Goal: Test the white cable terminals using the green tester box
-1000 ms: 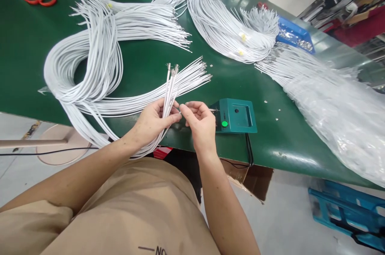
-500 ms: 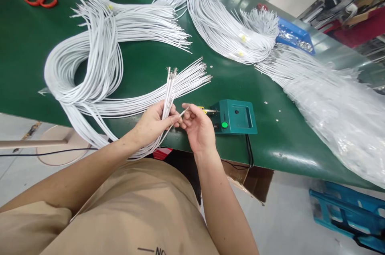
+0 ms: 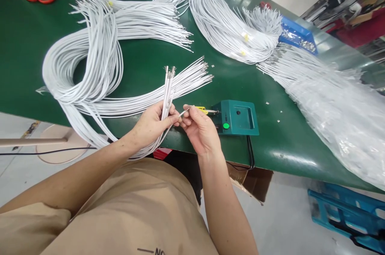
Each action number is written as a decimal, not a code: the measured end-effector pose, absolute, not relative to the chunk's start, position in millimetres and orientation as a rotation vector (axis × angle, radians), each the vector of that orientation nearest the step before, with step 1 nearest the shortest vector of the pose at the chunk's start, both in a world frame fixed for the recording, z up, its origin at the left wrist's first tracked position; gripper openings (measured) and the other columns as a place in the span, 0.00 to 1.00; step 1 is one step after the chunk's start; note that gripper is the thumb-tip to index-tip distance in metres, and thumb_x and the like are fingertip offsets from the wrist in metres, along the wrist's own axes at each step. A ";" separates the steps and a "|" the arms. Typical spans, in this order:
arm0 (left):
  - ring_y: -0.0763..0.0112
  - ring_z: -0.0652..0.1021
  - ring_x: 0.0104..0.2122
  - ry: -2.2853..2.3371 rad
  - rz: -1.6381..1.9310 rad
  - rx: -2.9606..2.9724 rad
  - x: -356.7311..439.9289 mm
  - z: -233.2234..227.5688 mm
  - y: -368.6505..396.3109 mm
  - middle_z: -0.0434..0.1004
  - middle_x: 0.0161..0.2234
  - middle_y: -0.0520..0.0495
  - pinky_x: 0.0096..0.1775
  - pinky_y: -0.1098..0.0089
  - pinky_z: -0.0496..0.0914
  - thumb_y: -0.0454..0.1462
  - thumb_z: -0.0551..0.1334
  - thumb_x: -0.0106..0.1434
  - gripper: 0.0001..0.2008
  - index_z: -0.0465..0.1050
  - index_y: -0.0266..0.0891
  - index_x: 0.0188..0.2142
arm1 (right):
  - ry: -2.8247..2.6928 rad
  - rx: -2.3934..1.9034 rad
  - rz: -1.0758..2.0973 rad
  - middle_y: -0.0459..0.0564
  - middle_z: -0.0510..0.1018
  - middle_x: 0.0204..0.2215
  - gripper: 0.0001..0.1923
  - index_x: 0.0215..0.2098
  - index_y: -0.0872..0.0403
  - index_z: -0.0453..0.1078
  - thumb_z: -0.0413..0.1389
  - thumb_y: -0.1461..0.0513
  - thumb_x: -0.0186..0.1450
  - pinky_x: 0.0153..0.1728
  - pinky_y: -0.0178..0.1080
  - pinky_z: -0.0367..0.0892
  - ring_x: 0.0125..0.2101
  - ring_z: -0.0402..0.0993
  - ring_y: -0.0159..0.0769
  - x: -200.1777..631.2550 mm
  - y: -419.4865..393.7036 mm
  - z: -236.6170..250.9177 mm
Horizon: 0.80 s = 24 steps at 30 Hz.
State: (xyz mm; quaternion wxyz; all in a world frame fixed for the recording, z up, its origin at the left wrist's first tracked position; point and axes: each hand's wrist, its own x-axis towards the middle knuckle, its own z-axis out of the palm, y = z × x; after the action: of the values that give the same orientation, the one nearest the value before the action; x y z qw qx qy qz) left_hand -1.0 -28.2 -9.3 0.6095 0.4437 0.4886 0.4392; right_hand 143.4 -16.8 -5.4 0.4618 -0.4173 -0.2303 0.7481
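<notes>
Head view: left hand (image 3: 150,124) clenched around a small bundle of white wires (image 3: 167,90), tips pointing up over the bench's near edge; right hand (image 3: 200,128) pinches a single wire (image 3: 184,112) just beside it. Green box (image 3: 239,118) sits close right, near that edge; larger wire coils (image 3: 90,58) lie farther back on the bench (image 3: 24,38).

A factory assembly bench: beyond the left hand (image 3: 150,124), heaped bundles of white wires (image 3: 96,58) across a green work table (image 3: 24,46); just right of the right hand (image 3: 200,130), a small teal machine (image 3: 239,117); farther off, a blue parts bin (image 3: 296,36).
</notes>
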 end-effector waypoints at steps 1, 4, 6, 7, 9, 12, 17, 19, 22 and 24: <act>0.74 0.76 0.28 1.137 1.016 1.022 -0.8 -9.1 -28.0 0.73 0.28 0.53 0.31 0.73 0.68 0.37 0.64 0.57 0.09 0.62 0.39 0.31 | -0.572 -1.029 1.827 0.41 0.68 0.24 0.11 0.32 0.55 0.76 0.64 0.57 0.54 0.29 0.33 0.62 0.22 0.58 0.24 143.6 -17.7 -6.1; 0.73 0.76 0.29 1.152 1.009 1.020 -0.6 -8.7 -27.7 0.73 0.28 0.53 0.31 0.72 0.68 0.38 0.64 0.56 0.10 0.62 0.39 0.31 | -0.615 -1.054 1.784 0.43 0.71 0.25 0.09 0.32 0.55 0.76 0.63 0.59 0.55 0.29 0.33 0.63 0.23 0.59 0.25 144.1 -18.6 -6.6; 0.73 0.76 0.28 1.149 0.999 1.024 -0.7 -8.3 -27.7 0.73 0.28 0.52 0.32 0.72 0.68 0.38 0.64 0.56 0.10 0.62 0.39 0.31 | -0.662 -1.069 1.764 0.43 0.71 0.25 0.08 0.32 0.54 0.77 0.63 0.60 0.55 0.30 0.34 0.63 0.24 0.60 0.25 145.2 -18.0 -5.1; 0.73 0.76 0.28 1.145 0.993 1.030 -0.7 -8.1 -27.8 0.73 0.28 0.52 0.32 0.72 0.69 0.38 0.64 0.56 0.10 0.62 0.39 0.30 | -0.693 -1.081 1.755 0.43 0.71 0.25 0.08 0.33 0.54 0.77 0.62 0.60 0.55 0.31 0.34 0.63 0.24 0.61 0.25 146.2 -17.5 -3.9; 0.72 0.76 0.28 1.135 0.981 1.047 -0.9 -8.1 -28.2 0.73 0.27 0.52 0.32 0.71 0.69 0.39 0.64 0.57 0.11 0.62 0.39 0.30 | -0.792 -1.118 1.729 0.42 0.72 0.24 0.10 0.37 0.52 0.77 0.61 0.60 0.56 0.32 0.34 0.63 0.24 0.62 0.26 148.9 -16.5 -0.9; 0.72 0.76 0.28 1.110 0.965 1.062 -1.8 -9.5 -28.7 0.74 0.26 0.52 0.33 0.71 0.68 0.39 0.63 0.59 0.11 0.60 0.40 0.30 | -1.002 -1.187 1.648 0.43 0.74 0.27 0.12 0.40 0.50 0.77 0.60 0.60 0.58 0.34 0.34 0.64 0.26 0.64 0.26 154.0 -15.1 3.8; 0.74 0.75 0.28 1.056 0.941 1.051 -3.5 -12.5 -28.3 0.75 0.28 0.52 0.35 0.70 0.68 0.39 0.62 0.61 0.11 0.59 0.40 0.31 | -1.109 -1.201 1.569 0.44 0.77 0.26 0.08 0.36 0.51 0.79 0.61 0.60 0.59 0.36 0.34 0.63 0.28 0.67 0.27 159.2 -15.0 4.3; 0.74 0.75 0.28 1.061 0.943 1.040 -3.3 -12.2 -28.4 0.75 0.28 0.52 0.35 0.70 0.69 0.40 0.62 0.60 0.11 0.59 0.40 0.30 | -1.043 -1.186 1.587 0.44 0.77 0.27 0.07 0.35 0.52 0.79 0.61 0.60 0.58 0.35 0.34 0.63 0.28 0.66 0.27 158.8 -15.5 1.7; 0.73 0.76 0.28 1.092 0.954 1.034 -2.2 -10.8 -29.3 0.74 0.27 0.52 0.35 0.70 0.69 0.40 0.63 0.59 0.12 0.59 0.40 0.30 | -0.919 -1.175 1.634 0.44 0.77 0.26 0.06 0.33 0.52 0.79 0.62 0.61 0.56 0.33 0.34 0.63 0.26 0.66 0.26 155.6 -16.3 -2.0; 0.72 0.76 0.29 1.115 0.967 1.038 -1.4 -10.1 -29.9 0.73 0.28 0.53 0.35 0.70 0.69 0.40 0.63 0.59 0.11 0.60 0.40 0.30 | -0.887 -1.203 1.613 0.44 0.76 0.26 0.06 0.31 0.53 0.78 0.62 0.61 0.55 0.32 0.33 0.63 0.25 0.65 0.26 152.2 -17.4 -2.6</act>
State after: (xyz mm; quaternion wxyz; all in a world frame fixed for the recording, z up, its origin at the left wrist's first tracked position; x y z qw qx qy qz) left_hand -1.4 -29.9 -10.1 0.6200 0.4513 0.4848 0.4206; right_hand 152.2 -17.4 -2.6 0.4540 -0.4873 -0.3594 0.6537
